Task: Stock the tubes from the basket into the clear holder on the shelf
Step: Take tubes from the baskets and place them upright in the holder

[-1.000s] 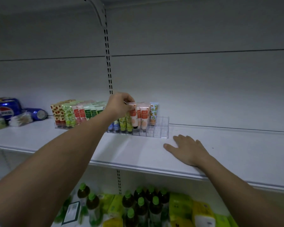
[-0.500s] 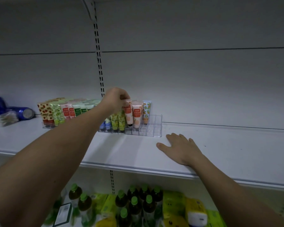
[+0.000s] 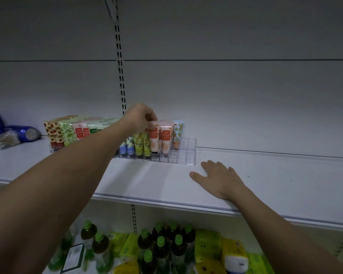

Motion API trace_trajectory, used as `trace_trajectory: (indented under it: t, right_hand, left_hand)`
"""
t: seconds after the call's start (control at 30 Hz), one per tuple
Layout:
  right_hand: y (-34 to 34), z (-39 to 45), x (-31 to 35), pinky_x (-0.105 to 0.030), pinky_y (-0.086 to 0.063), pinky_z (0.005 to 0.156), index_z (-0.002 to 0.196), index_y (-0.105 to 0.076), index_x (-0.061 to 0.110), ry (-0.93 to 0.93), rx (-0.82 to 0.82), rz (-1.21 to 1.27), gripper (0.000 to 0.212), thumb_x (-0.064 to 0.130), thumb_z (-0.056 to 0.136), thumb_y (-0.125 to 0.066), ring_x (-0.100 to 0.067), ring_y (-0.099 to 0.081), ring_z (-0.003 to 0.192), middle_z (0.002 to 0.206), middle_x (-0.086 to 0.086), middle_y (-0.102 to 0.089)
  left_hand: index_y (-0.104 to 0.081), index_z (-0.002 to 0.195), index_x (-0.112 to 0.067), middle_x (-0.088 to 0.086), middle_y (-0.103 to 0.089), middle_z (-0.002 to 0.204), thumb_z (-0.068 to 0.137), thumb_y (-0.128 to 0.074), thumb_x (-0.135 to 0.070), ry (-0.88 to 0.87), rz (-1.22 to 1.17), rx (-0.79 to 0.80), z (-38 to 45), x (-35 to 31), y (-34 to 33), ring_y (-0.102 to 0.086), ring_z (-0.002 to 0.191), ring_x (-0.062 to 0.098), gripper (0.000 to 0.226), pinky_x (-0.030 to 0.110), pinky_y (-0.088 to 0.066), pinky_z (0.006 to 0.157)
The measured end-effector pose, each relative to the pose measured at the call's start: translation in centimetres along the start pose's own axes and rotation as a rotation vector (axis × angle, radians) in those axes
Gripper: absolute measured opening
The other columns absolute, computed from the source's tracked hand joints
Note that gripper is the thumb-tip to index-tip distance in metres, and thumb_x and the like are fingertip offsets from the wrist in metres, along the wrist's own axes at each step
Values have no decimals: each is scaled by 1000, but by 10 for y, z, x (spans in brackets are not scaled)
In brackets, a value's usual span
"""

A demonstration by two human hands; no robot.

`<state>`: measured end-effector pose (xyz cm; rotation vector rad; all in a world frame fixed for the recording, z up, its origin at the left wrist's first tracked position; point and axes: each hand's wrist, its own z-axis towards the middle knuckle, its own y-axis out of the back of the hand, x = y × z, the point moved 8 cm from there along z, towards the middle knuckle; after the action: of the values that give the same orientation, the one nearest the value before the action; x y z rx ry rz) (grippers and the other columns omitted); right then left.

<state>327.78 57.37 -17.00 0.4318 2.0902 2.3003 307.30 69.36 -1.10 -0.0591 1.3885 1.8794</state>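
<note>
Left hand (image 3: 141, 117) pinches tube (image 3: 153, 138) top; push straight down into holder (image 3: 183, 155) slot; right hand (image 3: 219, 178) flat on shelf (image 3: 285, 180).

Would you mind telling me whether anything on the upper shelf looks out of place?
Only one thing: a blue can lies on its side at the shelf's far left. The tubes in the clear holder stand upright.

You are standing in a shop: slotted gondola shelving (image 3: 265, 175) is displaying rows of tubes (image 3: 166, 135), green-capped bottles (image 3: 160, 246) and cans (image 3: 26, 133).
</note>
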Motion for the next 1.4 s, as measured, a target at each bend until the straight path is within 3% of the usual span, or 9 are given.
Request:
trace_trajectory:
  t: [0.33, 0.47, 0.6, 0.73, 0.87, 1.0, 1.13, 1.23, 1.4]
  right_hand:
    - [1, -1, 1, -49, -8, 118, 152, -23, 25, -2, -7, -7, 82, 75, 88, -20, -20, -14, 148, 162, 4, -17]
    - [4, -3, 3, -49, -9, 119, 153, -23, 23, -13, 11, -9, 80, 73, 90, -21, -20, -14, 148, 162, 2, -17]
    - [14, -13, 9, -47, -22, 116, 151, -27, 21, -36, 24, 31, 73, 67, 94, -27, -24, -26, 144, 159, -2, -25]
    - [50, -33, 48, -41, -41, 102, 137, -47, 19, 28, -225, 97, 52, 52, 97, -41, -30, -49, 127, 141, -9, -49]
    - [78, -57, 127, -38, -48, 81, 98, -63, 14, 175, -406, 244, 31, 39, 97, -45, -36, -61, 100, 105, -16, -67]
    - [42, -81, 220, -40, -48, 69, 73, -56, 11, 411, -230, 332, 34, 36, 94, -46, -35, -64, 80, 80, -20, -64]
    - [-46, -95, 278, -31, -43, 64, 83, -65, 13, 483, 17, 291, 29, 36, 94, -49, -24, -57, 74, 81, -7, -65]
    - [-134, -96, 296, -31, -41, 61, 73, -63, 9, 467, 245, 316, 27, 27, 91, -54, -24, -55, 68, 72, -10, -62]
    - [-287, -102, 294, -39, -42, 61, 69, -52, -1, 367, 619, 256, 33, 22, 93, -52, -34, -54, 71, 75, -27, -50]
  left_hand:
    - [-72, 105, -10, 6, -70, 104, 89, -65, -10, -32, 62, -152, -11, 10, -22, -58, 85, 15, 18, 25, -47, 79]
    - [-62, 125, -12, 8, -62, 122, 91, -63, -16, -49, 122, -143, -19, 5, -13, -58, 103, 22, 34, 31, -48, 90]
    - [-57, 130, -17, 3, -61, 124, 91, -63, -25, -68, 156, -171, -41, 7, 11, -55, 100, 18, 40, 32, -44, 88]
    - [-63, 120, -20, 1, -65, 113, 93, -60, -30, -26, 135, -177, -85, 29, 31, -57, 88, 16, 30, 30, -47, 77]
    - [-68, 109, -22, 1, -70, 104, 93, -53, -30, 34, 119, -257, -152, 69, 49, -62, 87, 21, 24, 33, -51, 74]
    - [-68, 106, -25, -1, -68, 94, 90, -53, -29, 209, 100, -291, -220, 137, 47, -61, 83, 19, 23, 29, -45, 70]
    - [-54, 123, -34, -4, -64, 89, 85, -52, -21, 361, 55, -374, -284, 201, 27, -62, 84, 22, 40, 35, -50, 75]
    - [-57, 112, -30, -5, -63, 82, 86, -49, -19, 406, -5, -487, -319, 234, 2, -62, 76, 21, 30, 36, -52, 69]
    - [-66, 95, -21, 4, -70, 94, 88, -53, -17, 665, -13, -166, -373, 308, -91, -64, 87, 26, 16, 34, -52, 77]
